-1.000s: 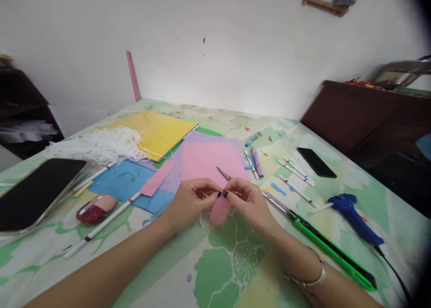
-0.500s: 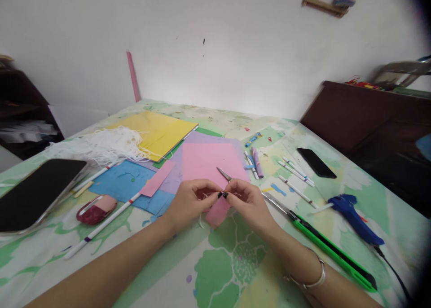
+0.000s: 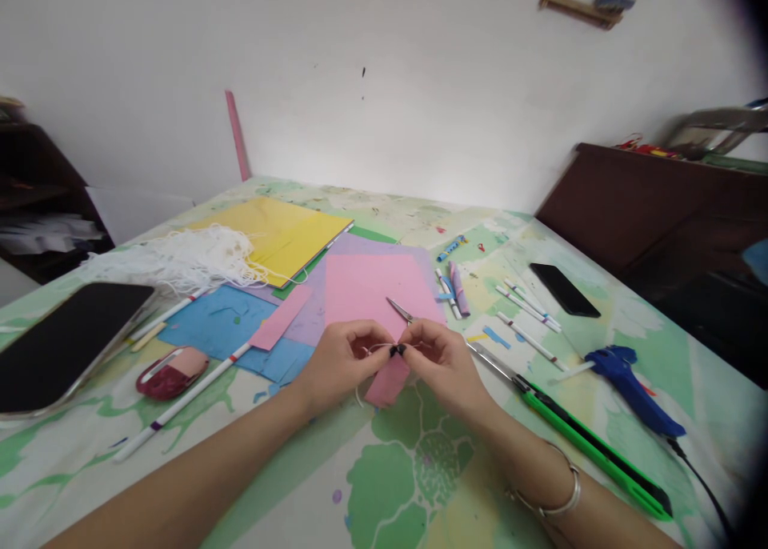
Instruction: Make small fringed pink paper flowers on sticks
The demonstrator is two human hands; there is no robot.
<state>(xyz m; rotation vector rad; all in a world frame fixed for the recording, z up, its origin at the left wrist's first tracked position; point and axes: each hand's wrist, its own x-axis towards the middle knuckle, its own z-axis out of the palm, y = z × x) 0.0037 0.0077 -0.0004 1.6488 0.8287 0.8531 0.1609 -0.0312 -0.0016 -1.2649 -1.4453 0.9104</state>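
Near the middle of the table my left hand [image 3: 348, 361] and my right hand [image 3: 441, 365] meet, thumb tips almost touching. Both pinch a thin white string [image 3: 358, 394], whose loose end droops below my left fingers. A small pink paper piece [image 3: 387, 385] hangs from the pinched spot, its top edge hidden by my thumbs. Just behind my fingers lie scissors [image 3: 398, 309], partly covered by my right hand, on a pink paper sheet [image 3: 372, 285]. A green box cutter [image 3: 591, 437] with its blade out rests beside my right wrist.
To the left are a white string heap [image 3: 180, 254], yellow sheets [image 3: 294, 229], blue paper [image 3: 210, 325], a phone [image 3: 72, 341], a maroon object [image 3: 172, 373] and a striped white stick [image 3: 186, 397]. At right lie a blue glue gun [image 3: 636, 393], another phone [image 3: 564, 290] and several short sticks [image 3: 531, 341].
The pink paper piece has shifted and tilted slightly under my fingers. My thumbs have moved a little at the pinch; everything else on the table stays in place.
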